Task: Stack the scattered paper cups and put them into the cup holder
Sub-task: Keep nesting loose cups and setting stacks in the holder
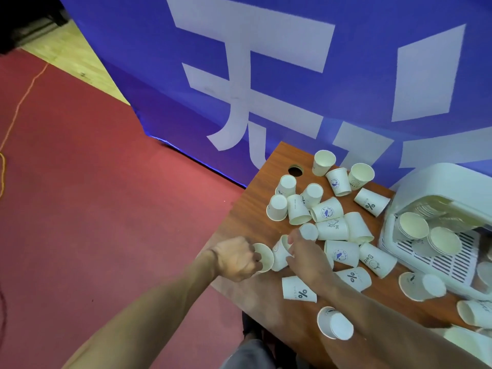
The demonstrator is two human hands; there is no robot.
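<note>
Though mostly white, logo-printed paper cups (331, 229)

The left hand (234, 260) grips a paper cup (264, 258); the right hand (306, 255) grips a second cup (279, 258) alongside.

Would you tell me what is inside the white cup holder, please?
At least two stacks of cups lie in the holder, rims facing out, over a slatted tray. Its hood hides how deep they run.
</note>
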